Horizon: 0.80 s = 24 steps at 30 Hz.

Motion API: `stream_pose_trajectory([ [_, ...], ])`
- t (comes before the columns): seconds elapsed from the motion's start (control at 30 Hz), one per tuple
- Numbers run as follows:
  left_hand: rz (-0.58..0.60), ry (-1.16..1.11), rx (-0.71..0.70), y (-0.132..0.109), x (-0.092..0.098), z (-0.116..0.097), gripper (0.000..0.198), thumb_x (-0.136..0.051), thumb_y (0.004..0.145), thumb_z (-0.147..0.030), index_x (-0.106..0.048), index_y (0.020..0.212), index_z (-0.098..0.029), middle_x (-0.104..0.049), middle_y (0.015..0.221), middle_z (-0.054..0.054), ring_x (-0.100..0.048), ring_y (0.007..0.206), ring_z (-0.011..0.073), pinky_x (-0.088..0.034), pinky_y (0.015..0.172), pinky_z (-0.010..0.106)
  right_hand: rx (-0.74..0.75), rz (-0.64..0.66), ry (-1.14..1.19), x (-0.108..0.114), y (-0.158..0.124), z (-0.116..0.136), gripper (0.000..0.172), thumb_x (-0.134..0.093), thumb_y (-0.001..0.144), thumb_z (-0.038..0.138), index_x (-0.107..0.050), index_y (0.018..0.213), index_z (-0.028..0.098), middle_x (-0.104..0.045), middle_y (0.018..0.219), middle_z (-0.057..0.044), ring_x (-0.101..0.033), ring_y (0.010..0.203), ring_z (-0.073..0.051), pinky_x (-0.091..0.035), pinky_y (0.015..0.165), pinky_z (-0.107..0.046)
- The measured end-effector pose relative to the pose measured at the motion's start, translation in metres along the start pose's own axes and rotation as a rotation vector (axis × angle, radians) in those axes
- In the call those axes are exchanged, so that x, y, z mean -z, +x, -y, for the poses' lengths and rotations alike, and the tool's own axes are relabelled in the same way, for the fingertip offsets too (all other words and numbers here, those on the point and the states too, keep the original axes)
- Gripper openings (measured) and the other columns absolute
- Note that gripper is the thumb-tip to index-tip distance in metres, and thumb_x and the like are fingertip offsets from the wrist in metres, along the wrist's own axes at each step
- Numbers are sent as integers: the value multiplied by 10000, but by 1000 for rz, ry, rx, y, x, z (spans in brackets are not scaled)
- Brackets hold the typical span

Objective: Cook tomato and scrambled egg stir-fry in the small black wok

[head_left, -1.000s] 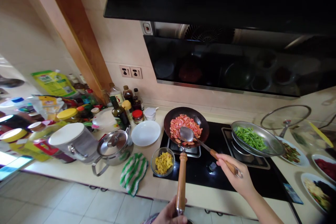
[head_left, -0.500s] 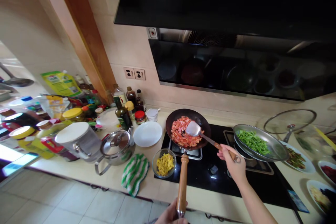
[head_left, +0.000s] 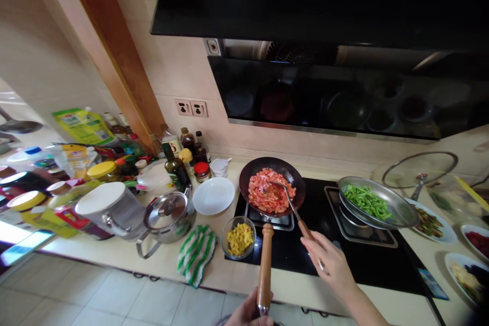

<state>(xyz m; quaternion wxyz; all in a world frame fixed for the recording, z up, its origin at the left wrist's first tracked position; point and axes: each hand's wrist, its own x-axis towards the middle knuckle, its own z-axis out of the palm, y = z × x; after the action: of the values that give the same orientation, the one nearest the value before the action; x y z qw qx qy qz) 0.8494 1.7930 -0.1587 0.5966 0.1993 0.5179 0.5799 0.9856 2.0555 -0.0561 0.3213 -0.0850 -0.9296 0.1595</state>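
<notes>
The wok [head_left: 297,177] is positioned over the left burner of the black stove [head_left: 286,257], with chopped pink pieces [head_left: 263,191] spread across its bottom. Its wooden handle [head_left: 266,254] is pointed almost straight toward the body, and the near end is wrapped by the left grip [head_left: 248,310], which is partly cut off by the lower edge of the view. The spatula [head_left: 293,206] is clasped by the right grip [head_left: 330,262], its fingers closed about the wooden end. The tool's long axis is slanted: from the right grip it is directed forward and leftward over the wok's near right rim, and its blade, shown nearly edge-on, is set among the pieces. The pieces are thus placed ahead and to the left of the right grip, the nearer of the two; from the left grip they are reached straight ahead, beyond the handle. Beside that handle, to its left, a glass bowl [head_left: 222,239] of yellow food is set.
</notes>
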Motion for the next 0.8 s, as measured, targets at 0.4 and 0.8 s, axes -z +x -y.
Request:
stream_pose_trajectory([
  [0.4, -42, -190, 124, 0, -15, -15, 970, -526, 692, -805, -460, 1318, -67, -616, 597, 25, -551, 537, 151, -327, 529, 263, -661, -83, 426, -62, -51, 19, 475, -566, 884, 390, -500, 1304, 179, -665, 1139, -140, -679, 983, -232, -566, 814, -299],
  [0.8, 59, -241, 63, -3, -20, -20, 791, -632, 751, -659, -461, 1288, -104, -621, 607, 8, -536, 514, 115, -267, 502, 247, -1133, -93, 856, -79, -86, 32, 633, -705, 637, 662, -631, 1026, 169, -698, 799, -73, -671, 655, -237, -536, 603, -346],
])
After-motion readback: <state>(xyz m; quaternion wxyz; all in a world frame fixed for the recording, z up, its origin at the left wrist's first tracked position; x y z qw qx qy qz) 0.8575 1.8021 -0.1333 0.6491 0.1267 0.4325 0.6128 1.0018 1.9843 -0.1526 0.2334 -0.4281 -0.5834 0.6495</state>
